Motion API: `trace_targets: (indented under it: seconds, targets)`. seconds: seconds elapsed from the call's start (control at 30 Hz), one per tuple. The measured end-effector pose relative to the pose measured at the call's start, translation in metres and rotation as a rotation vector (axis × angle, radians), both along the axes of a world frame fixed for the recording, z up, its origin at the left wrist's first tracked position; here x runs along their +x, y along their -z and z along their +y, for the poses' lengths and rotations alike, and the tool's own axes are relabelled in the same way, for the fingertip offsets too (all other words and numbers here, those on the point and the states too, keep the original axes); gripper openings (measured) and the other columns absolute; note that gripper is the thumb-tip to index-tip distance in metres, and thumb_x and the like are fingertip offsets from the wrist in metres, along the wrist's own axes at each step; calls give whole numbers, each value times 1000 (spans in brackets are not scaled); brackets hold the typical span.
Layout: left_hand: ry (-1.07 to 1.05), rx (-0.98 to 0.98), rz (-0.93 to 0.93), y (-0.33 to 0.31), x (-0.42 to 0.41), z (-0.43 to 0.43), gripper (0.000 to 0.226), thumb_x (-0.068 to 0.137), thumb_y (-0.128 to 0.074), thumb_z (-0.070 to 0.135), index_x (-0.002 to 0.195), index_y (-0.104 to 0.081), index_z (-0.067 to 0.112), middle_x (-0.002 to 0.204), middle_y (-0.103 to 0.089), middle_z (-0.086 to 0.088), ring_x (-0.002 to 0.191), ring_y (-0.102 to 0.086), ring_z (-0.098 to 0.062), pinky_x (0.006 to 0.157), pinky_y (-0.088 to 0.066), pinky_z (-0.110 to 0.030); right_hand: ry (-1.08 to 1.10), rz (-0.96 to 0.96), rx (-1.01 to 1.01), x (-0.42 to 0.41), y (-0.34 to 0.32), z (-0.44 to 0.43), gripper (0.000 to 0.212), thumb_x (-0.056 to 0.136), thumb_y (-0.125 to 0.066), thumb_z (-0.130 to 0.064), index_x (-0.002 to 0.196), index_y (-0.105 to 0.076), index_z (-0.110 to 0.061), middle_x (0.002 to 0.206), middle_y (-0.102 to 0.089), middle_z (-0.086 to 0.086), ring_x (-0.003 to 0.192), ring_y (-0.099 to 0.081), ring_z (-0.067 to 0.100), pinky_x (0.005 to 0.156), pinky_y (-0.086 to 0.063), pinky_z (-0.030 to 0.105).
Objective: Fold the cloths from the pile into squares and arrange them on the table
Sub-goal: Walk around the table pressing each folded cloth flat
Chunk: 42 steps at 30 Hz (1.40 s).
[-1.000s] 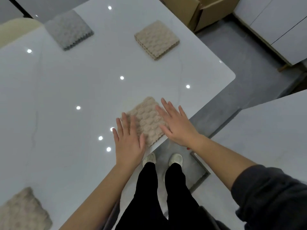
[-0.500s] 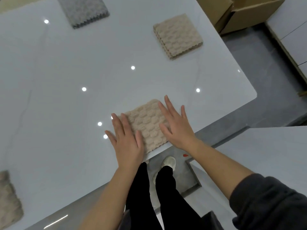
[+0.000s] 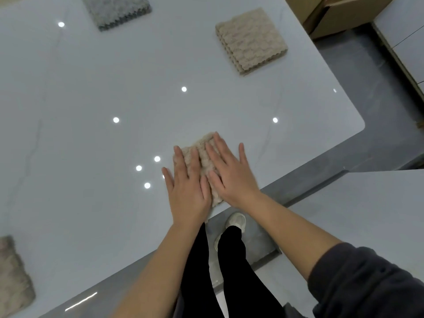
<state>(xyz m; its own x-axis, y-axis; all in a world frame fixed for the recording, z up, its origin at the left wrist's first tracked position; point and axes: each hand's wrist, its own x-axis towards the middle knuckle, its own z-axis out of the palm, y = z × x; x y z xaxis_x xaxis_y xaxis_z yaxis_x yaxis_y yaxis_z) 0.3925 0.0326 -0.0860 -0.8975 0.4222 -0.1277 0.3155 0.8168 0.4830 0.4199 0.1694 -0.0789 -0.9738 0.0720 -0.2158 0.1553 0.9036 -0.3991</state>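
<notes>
A folded beige textured cloth [image 3: 203,154] lies near the front edge of the glossy white table [image 3: 91,138]. My left hand [image 3: 187,190] lies flat on its left part, fingers straight. Close beside it, my right hand [image 3: 230,174] presses flat on the right part. Together the two hands cover most of the cloth. Another folded beige cloth [image 3: 251,40] sits at the far right of the table. A folded grey cloth [image 3: 115,10] is at the far edge. At the near left edge lies a beige cloth [image 3: 12,276], partly cut off by the frame.
The table's rounded right corner [image 3: 358,127] drops to grey floor. A cardboard box [image 3: 337,12] stands beyond the table at top right, next to white cabinets [image 3: 406,37]. A second white surface [image 3: 367,207] lies at the lower right. My legs and shoes show below the table edge.
Both hands have moved closer together on the cloth and cover more of it. The view has shifted, so the table's cloths appear further right.
</notes>
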Motion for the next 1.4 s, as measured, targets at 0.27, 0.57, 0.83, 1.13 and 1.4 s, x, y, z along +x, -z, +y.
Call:
trace_targets:
  seconds: [0.27,0.57,0.83,1.13,1.4]
  targets:
    - [50,-38,-22,-3,-4,-6,58,99,-27,28,155,-12,19,162,5,-13,150,3,-23,120,4,-48,47,-23,38,0,0,-3,62,100,-19,-41,156,-10,-20,164,8,3,151,1,16,119,3,55]
    - [467,3,67,-25,-92,-26,63,99,-30,35,155,-8,20,162,6,-6,149,4,-26,120,4,-50,579,50,-91,35,-14,-46,61,99,-18,-39,155,4,-29,162,20,2,149,16,25,120,6,53]
    - [1006,-64,185,-25,-140,4,59,102,-28,41,155,-9,23,163,1,-1,149,-6,-25,120,0,-52,900,7,-88,36,-7,-103,63,97,-16,-44,153,12,-30,161,22,7,149,10,34,118,3,58]
    - [1124,-59,200,-17,-154,4,58,102,-19,44,155,-12,22,163,-2,-3,147,-19,-16,118,-3,-56,1020,7,-59,24,3,-111,67,96,-19,-44,155,5,-22,161,16,15,149,5,38,117,3,60]
    - [1254,-78,244,1,-141,6,60,102,-22,38,155,-9,16,163,-3,-4,149,-7,-12,118,0,-56,1008,23,-37,5,12,-113,67,96,-18,-42,154,2,-16,161,16,9,149,14,32,117,10,57]
